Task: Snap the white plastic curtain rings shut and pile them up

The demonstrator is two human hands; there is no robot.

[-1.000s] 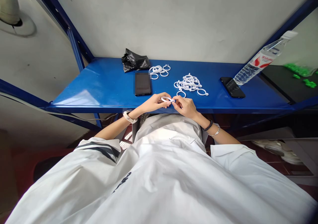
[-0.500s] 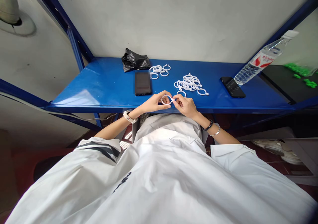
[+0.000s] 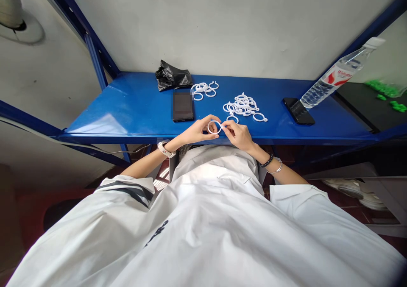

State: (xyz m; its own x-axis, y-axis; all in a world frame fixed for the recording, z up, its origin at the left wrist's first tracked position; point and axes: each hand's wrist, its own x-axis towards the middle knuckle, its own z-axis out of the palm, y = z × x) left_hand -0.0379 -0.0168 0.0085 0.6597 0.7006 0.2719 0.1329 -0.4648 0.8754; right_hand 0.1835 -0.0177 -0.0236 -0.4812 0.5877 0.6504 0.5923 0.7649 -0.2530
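A white plastic ring is held between my two hands over the front edge of the blue table. My left hand curls its thumb and fingers around the ring's left side. At the ring's right end, my right hand pinches the small joint with thumb and forefinger. Just beyond my right hand lies a loose pile of similar white rings. A smaller cluster of white rings sits farther back, beyond my left hand.
A dark phone-like device lies left of the ring clusters, with a crumpled black plastic bag behind it. On the right, a water bottle stands by a black phone. Green pieces lie on a dark surface farther right.
The ring has turned slightly in my fingers and now shows rounder. Both hands keep nearly the same place and grip.
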